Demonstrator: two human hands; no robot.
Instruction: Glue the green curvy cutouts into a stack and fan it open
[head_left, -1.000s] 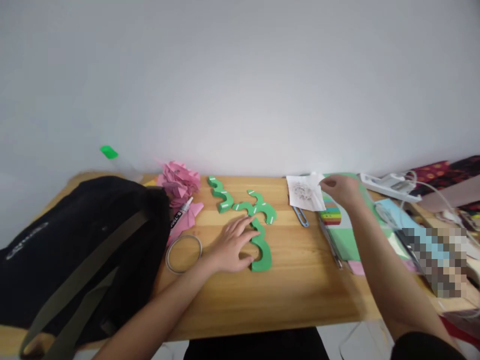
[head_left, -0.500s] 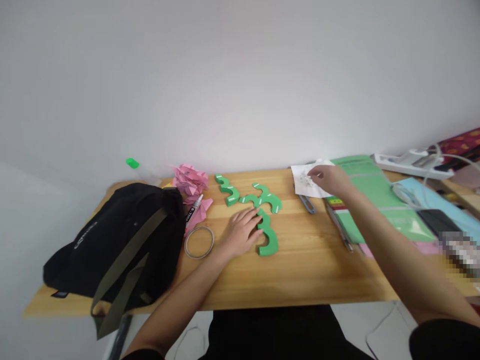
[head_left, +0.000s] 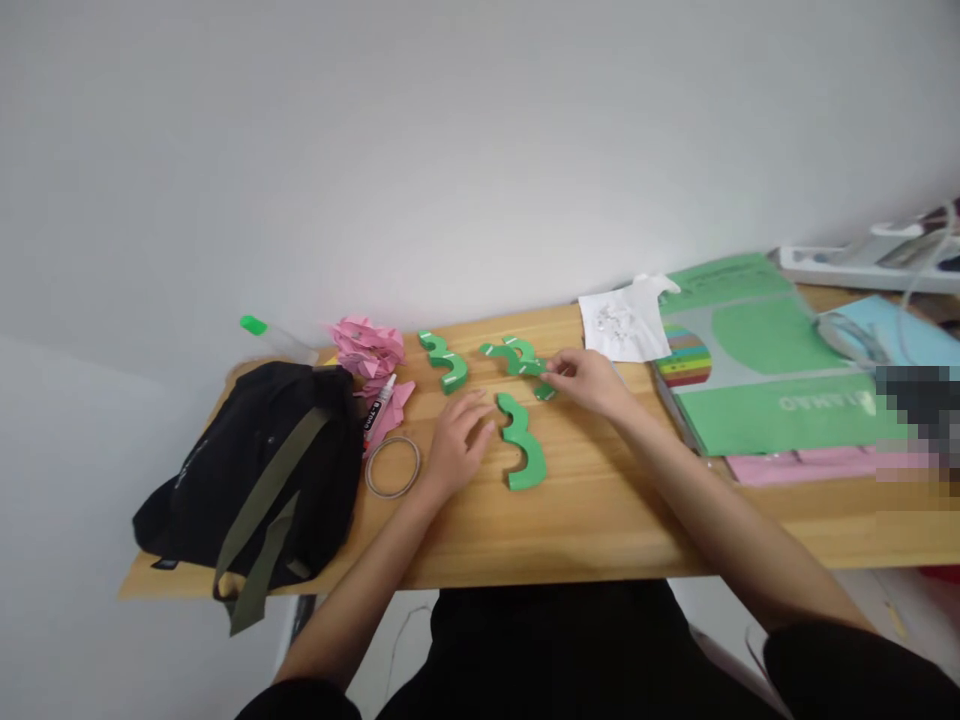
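Note:
My right hand has its thumb and finger pinched on the right end of a wavy green piece with white strips on it, among the overlapping green shapes at the middle back. My left hand hovers with its fingers apart and holds nothing. Just right of it, a wavy green piece lies on the table, apart from the fingers. Farther back, another wavy green piece with white strips rests alone. A white paper bearing small pale scraps lies beyond my right hand.
On the left are a black bag, crumpled pink paper, a glue tube and a ring-shaped roll. A green folder and a white power strip are on the right. A wall stands behind the table.
My right hand has moved left from the white paper to the green pieces. The left hand has come off the front green piece. The view has shifted slightly.

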